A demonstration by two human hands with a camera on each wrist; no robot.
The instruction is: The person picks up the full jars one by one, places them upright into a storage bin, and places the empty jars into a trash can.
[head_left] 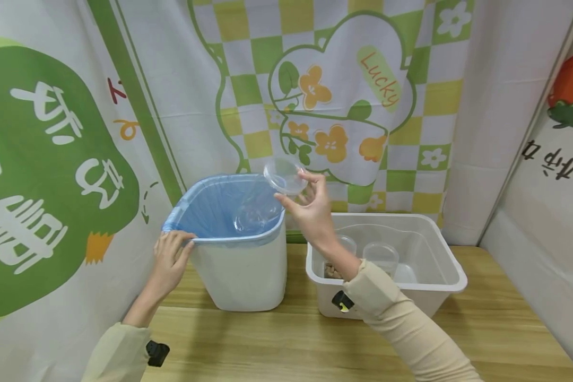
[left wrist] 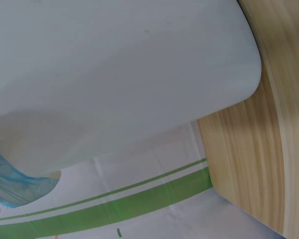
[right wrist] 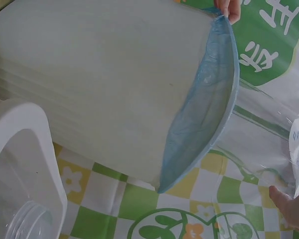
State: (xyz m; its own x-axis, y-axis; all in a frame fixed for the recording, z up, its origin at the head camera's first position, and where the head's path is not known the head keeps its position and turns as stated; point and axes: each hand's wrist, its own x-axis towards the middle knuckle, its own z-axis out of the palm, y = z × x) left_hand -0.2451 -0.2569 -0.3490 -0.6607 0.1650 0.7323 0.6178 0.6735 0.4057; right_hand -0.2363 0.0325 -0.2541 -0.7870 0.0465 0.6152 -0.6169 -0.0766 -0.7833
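A white trash bin with a blue plastic liner stands on the table. At its near left corner my left hand grips the lined rim. The right wrist view shows the left fingers against the liner. Above the bin's right side, my right hand pinches a clear plastic cup between thumb and fingers. The cup is tilted, its far end reaching down over the bin's mouth. Beside the right thumb in the right wrist view, part of the cup shows. The left wrist view mostly holds the bin's white wall.
A white plastic tub stands right of the bin, partly behind the right forearm. Inside are clear round containers and small brown pieces. Printed cloth hangs behind and at both sides of the wooden table.
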